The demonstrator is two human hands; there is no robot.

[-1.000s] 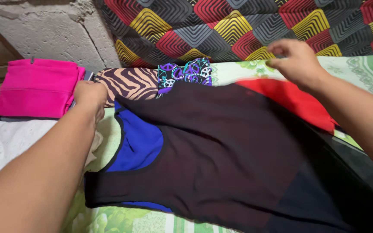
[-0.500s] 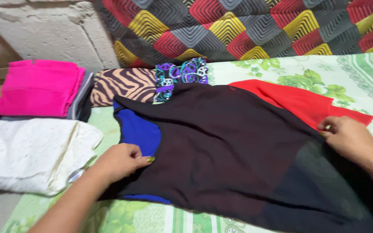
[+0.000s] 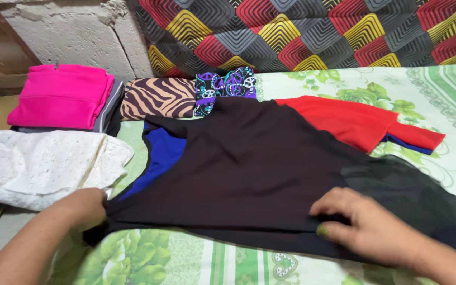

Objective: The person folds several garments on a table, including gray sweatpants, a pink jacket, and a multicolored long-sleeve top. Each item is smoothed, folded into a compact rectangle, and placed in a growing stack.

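A dark brown-black garment lies spread flat on the green floral bedsheet, over a blue garment and a red one. My left hand grips the dark garment's near left corner. Flat on its near edge, further right, rests my right hand, fingers curled onto the cloth where it turns into sheer black fabric.
Folded clothes lie at the left: a pink stack, a white lace piece, a zebra-print piece and a purple patterned piece. A colourful geometric blanket hangs behind the bed against a rough concrete wall.
Both hands have come toward me along the dark garment: the left from the blue neckline to the near left corner, the right from the red garment's edge to the near hem.
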